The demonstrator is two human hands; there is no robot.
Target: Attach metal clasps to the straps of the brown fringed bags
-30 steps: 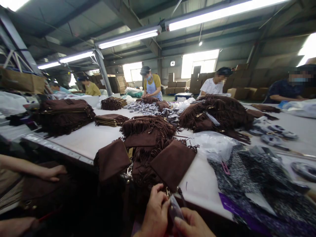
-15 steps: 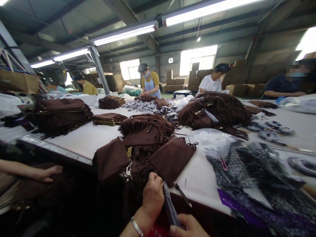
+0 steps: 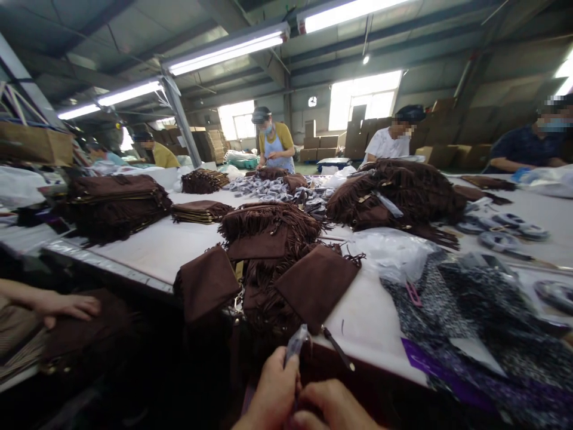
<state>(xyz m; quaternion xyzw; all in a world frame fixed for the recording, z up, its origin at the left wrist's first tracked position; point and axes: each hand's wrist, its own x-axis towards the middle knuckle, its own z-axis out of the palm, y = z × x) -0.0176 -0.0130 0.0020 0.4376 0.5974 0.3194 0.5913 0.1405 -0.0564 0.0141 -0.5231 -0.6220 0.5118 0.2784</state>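
Bottom centre: left hand (image 3: 274, 382), grip closed round a plastic-wrapped strip (image 3: 297, 343), lower end hidden; right hand (image 3: 333, 405) cut off below, its grip I cannot tell.

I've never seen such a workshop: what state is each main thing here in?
Narrow clear-plastic-wrapped strip, held in the left hand
Right hand, curled, grip unclear
Short dark-brown strap, unheld
Translucent plastic sheeting, crumpled
Dark-brown fringed bags at left, stacked
White tubular ceiling lights, lit
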